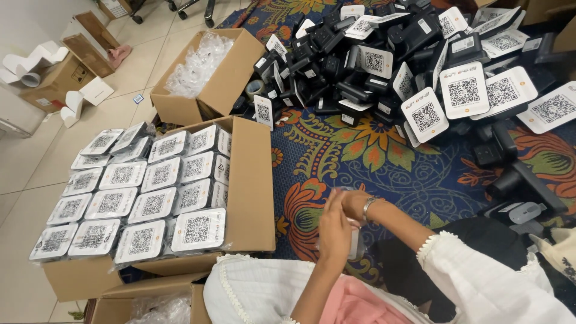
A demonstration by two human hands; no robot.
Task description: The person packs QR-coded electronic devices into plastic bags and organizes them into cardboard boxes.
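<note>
the left hand point(334, 231) and the right hand point(350, 204) are close together over the carpet point(360, 174), both closed around a clear plastic bag point(355, 243); what is inside i cannot tell. the big carton point(255, 180) on the left is already almost full of bagged devices point(150, 204) in neat rows. a large pile of unpacked black devices point(408, 60) is left, so i judge much work remains.

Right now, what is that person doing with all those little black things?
A person sits on a patterned carpet. The left hand and right hand are together around a clear plastic bag. A heap of black devices with white cards lies ahead; bagged ones fill a cardboard box on the left.
</note>
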